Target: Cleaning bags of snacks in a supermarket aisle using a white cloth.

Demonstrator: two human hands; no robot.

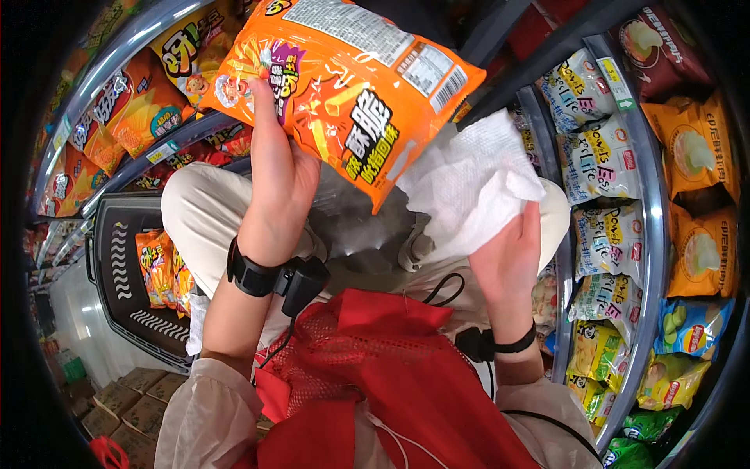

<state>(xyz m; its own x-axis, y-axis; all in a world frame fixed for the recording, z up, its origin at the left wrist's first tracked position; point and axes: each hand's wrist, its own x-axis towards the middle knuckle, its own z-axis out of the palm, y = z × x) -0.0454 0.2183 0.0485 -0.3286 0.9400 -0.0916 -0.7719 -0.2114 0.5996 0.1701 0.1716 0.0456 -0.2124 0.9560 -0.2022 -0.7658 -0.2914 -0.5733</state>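
My left hand grips an orange snack bag by its left part, with the thumb across the front. The bag is tilted, its printed back panel at the top. In my right hand is a crumpled white cloth or paper towel, held just below and to the right of the bag. Cloth and bag lie close together; whether they touch is hard to tell. The fingers of both hands are mostly hidden behind what they hold.
A dark plastic basket with orange snack bags stands at the left. Shelves of bagged snacks rise on the left and right. Cardboard boxes sit at lower left. Cables hang from both wrists. My knees flank the grey floor.
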